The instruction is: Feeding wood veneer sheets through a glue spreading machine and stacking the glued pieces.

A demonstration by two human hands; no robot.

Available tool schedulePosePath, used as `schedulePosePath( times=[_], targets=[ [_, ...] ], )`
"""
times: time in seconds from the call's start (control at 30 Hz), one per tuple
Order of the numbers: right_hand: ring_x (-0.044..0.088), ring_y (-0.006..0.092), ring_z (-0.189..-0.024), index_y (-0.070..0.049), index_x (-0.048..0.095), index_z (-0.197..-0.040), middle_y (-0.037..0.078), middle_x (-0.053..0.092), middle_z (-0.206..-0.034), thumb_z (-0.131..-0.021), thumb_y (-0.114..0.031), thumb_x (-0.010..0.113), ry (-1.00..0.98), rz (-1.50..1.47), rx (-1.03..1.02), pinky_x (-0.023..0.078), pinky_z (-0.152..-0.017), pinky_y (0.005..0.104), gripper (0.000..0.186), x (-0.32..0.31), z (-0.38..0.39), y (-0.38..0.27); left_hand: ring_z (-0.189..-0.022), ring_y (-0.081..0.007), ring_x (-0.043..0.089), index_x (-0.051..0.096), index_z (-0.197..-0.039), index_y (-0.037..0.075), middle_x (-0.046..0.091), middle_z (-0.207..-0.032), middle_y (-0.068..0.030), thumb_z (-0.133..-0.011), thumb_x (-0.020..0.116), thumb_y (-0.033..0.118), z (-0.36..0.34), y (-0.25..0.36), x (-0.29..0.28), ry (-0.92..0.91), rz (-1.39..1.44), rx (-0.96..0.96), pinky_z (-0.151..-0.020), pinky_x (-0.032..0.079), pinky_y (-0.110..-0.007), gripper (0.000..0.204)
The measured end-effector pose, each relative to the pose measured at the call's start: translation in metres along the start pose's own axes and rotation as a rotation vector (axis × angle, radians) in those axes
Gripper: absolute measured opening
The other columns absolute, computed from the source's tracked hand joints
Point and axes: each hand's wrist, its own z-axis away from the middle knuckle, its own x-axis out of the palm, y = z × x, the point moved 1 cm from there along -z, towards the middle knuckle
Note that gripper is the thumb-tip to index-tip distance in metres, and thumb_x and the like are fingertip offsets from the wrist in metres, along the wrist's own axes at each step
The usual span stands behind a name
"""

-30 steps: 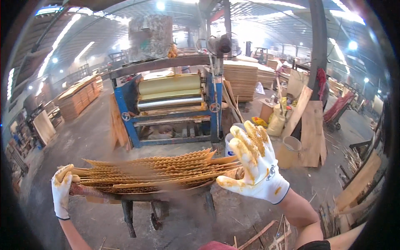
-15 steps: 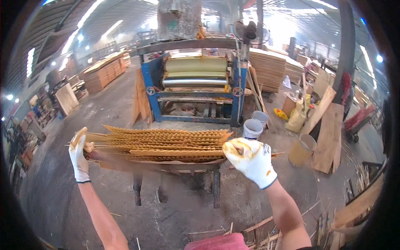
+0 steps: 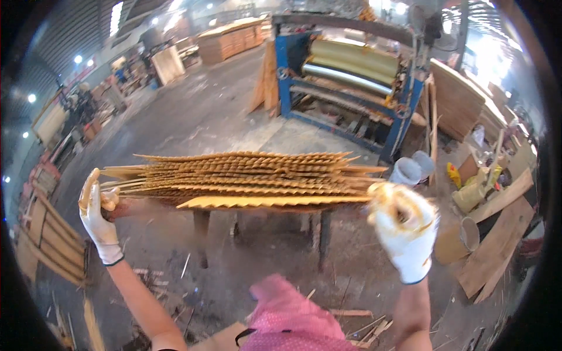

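Head view: the sheet stack (image 3: 257, 175) lies at the centre. The left hand (image 3: 100, 215) is at its 9 o'clock end, the right hand (image 3: 405, 229), fingers curled, at its 3 o'clock end; whether either grip is grasping a sheet, I cannot tell. A machine (image 3: 351, 79) stands at 1 o'clock.

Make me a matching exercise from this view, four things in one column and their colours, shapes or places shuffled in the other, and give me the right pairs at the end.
Column one
1. Machine
2. Sheets
3. Left hand
4. Cloth

Column two
A. Pink, at the picture's lower edge
B. Blue-framed, with rollers
C. Yellowish-brown, stacked, with wavy edges
D. White-gloved, with yellowish-brown stains

Right pairs: 1-B, 2-C, 3-D, 4-A.
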Motion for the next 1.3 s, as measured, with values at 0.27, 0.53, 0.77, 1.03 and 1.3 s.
schedulePosePath(
  times=[0.27, 0.53, 0.77, 1.03, 1.3],
  targets=[
    [0.058, 0.0057, -0.055, 0.004, 0.068, -0.095, 0.007, 0.069, -0.075, -0.096, -0.015, 0.058, 0.043, -0.314, 0.555, 0.045, -0.052, 0.0192, 0.021, -0.058, -0.029, 0.051, -0.108, -0.0209, 0.06, 0.059, -0.122, -0.008, 0.06, -0.126, -0.0155, -0.097, 0.05, 0.011, 0.085, 0.101, 0.028, 0.066, -0.464, 0.252, -0.092, 0.05, -0.031, 0.033],
    [0.059, 0.0086, -0.051, 0.008, 0.067, -0.093, 0.008, 0.067, -0.068, -0.096, -0.015, 0.059, 0.088, -0.303, 0.434, 0.045, -0.048, 0.0189, 0.025, -0.067, -0.042, 0.094, -0.117, -0.0218, 0.056, 0.05, -0.134, -0.005, 0.052, -0.136, -0.0171, -0.102, 0.037, 0.023, 0.143, 0.142, 0.0, 0.062, -0.892, 0.486, -0.091, 0.049, -0.03, 0.044],
    [0.06, 0.0099, -0.054, 0.008, 0.069, -0.089, 0.011, 0.067, -0.074, -0.098, -0.014, 0.052, 0.137, -0.244, 0.201, 0.045, -0.051, 0.0202, 0.029, -0.053, -0.049, 0.133, -0.109, -0.0155, 0.056, 0.049, -0.137, -0.001, 0.051, -0.135, -0.0165, -0.104, 0.036, 0.021, 0.18, 0.158, 0.024, 0.355, -0.771, 0.059, -0.087, 0.049, -0.025, 0.042],
    [0.059, 0.0105, -0.057, 0.007, 0.068, -0.096, 0.009, 0.063, -0.063, -0.1, -0.019, 0.051, 0.139, -0.438, 0.295, 0.046, -0.058, 0.0219, 0.031, -0.011, -0.059, 0.177, -0.117, -0.0309, 0.058, 0.044, -0.14, 0.004, 0.054, -0.136, -0.0165, -0.098, 0.05, 0.01, 0.204, 0.15, 0.057, 0.113, -1.264, 0.719, -0.1, 0.045, -0.039, 0.042],
    [0.064, 0.0151, -0.067, 0.008, 0.068, -0.098, 0.01, 0.067, -0.073, -0.101, -0.017, 0.049, 0.057, -0.429, 0.342, 0.049, -0.067, 0.0255, 0.031, 0.041, -0.046, 0.202, -0.101, -0.0394, 0.065, 0.04, -0.135, -0.011, 0.046, -0.138, -0.0264, -0.102, 0.044, 0.026, 0.242, 0.109, 0.083, 0.597, -0.816, 0.242, -0.087, 0.056, -0.042, 0.049]
  ],
)
